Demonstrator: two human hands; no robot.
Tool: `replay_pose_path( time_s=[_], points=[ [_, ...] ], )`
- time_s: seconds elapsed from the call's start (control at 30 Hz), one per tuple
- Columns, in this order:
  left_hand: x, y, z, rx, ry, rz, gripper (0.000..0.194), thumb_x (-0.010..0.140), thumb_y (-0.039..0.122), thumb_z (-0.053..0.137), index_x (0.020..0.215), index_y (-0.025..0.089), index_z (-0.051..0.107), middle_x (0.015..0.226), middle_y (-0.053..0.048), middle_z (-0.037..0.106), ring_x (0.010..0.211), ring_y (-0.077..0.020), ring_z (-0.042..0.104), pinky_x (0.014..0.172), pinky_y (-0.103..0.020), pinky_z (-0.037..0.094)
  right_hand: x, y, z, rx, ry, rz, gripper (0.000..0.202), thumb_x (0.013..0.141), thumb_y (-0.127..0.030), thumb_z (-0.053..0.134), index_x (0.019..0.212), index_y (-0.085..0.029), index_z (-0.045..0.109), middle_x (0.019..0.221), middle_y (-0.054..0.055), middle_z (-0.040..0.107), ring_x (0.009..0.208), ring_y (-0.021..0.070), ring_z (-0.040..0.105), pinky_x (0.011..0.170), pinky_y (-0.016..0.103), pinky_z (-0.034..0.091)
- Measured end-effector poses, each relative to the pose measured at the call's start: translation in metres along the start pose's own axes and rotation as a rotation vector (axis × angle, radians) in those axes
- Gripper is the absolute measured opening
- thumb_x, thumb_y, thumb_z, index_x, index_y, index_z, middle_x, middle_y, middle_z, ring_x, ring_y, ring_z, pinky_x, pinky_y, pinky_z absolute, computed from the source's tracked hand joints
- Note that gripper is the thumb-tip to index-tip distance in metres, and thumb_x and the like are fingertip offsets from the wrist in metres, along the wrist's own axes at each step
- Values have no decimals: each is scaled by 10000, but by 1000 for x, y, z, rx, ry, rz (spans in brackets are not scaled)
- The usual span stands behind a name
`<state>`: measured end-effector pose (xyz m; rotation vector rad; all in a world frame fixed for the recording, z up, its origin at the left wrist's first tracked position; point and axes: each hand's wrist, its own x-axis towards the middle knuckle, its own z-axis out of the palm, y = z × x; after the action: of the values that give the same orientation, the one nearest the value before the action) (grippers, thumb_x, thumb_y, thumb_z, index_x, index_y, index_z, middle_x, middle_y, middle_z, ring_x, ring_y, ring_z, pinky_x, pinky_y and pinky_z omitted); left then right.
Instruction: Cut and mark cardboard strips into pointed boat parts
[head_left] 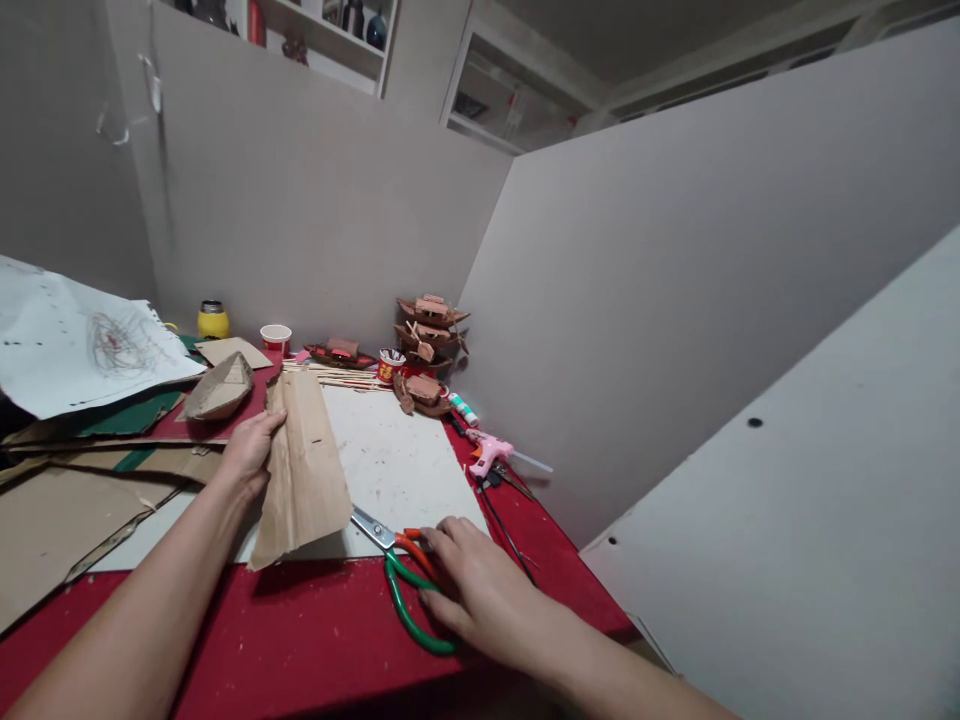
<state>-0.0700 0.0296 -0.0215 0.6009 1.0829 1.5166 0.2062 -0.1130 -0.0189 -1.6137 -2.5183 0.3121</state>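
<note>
Brown cardboard (307, 470) is held up just left of the middle of the frame, over a white sheet (405, 470). The left hand (251, 450) pinches its left edge, with the thumb in front. The right hand (480, 580), low in the frame and just right of the middle, is wrapped on the scissors (379, 530), which have 2 handles, 1 orange and 1 green. The blades point at the card's lower right edge, but I can't tell if they touch it. To cut well, I think, keep the card firm and flat, and keep the left fingers far from the blades. Turn the card, not the wrist. Farther out, a cardboard boat (221, 390) sits on the left, and a pink glue gun (491, 453) lies on the red tabletop (315, 640) near the middle.
</note>
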Motion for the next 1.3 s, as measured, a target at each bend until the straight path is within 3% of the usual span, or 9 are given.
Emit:
replay_pose_path(
  time_s=[0.13,0.27,0.33,0.43,0.57,0.8,0.93,1.1,1.3],
  points=[
    [2,0,-1,4,-34,-29,144,636,189,682,767,129,687,634,-41,711,498,-174,640,514,-263,505,-4,-2,5,13,-67,-7,419,779,-158,534,1196,-196,522,1051,92,609,915,222,582,777,291,413],
    [4,0,-2,1,-39,-30,132,652,187,662,770,131,679,616,-47,705,491,-184,644,513,-272,508,-5,7,4,44,-148,73,416,714,-186,566,1130,-209,545,887,47,660,766,208,620,608,252,388],
    [5,0,-2,-6,-41,-28,133,662,193,656,778,133,684,631,-52,711,507,-191,653,516,-276,512,-9,18,0,94,-157,124,535,707,-204,580,1235,-225,497,854,29,677,734,201,632,587,241,388],
    [4,0,-1,-21,-34,-24,129,677,196,649,784,137,693,634,-45,712,514,-181,651,522,-267,513,-17,35,-5,119,-77,205,716,755,-215,549,1435,-200,326,975,71,700,820,212,654,663,253,430],
    [3,0,0,-26,-21,-29,83,671,165,650,738,134,688,620,-27,703,488,-150,627,511,-237,498,-21,48,-8,74,-31,323,610,781,-240,530,1380,-154,461,1107,136,689,945,251,658,761,280,454],
    [1,2,3,-23,-2,-26,78,658,147,647,729,138,676,600,-10,693,495,-151,631,523,-234,505,-8,57,-10,76,28,376,367,839,-288,530,1166,-167,645,962,126,728,837,246,669,714,281,447],
    [-1,4,5,-16,1,-27,78,644,142,643,716,142,673,581,-15,688,525,-178,650,523,-252,514,-3,59,-10,93,30,365,360,831,-264,547,1163,-154,638,925,104,721,755,210,646,652,258,425],
    [-2,2,7,9,-4,-34,83,666,143,640,730,155,690,598,-25,700,597,-205,676,558,-275,534,-4,58,-8,136,11,350,315,845,-304,539,1078,-141,674,721,47,683,572,157,557,533,237,367],
    [-3,3,6,32,13,-34,82,683,145,622,719,180,687,594,-24,698,624,-228,681,563,-304,542,4,58,-7,174,57,372,363,823,-288,562,1131,-118,652,735,51,666,584,159,536,527,237,353]
  ],
)
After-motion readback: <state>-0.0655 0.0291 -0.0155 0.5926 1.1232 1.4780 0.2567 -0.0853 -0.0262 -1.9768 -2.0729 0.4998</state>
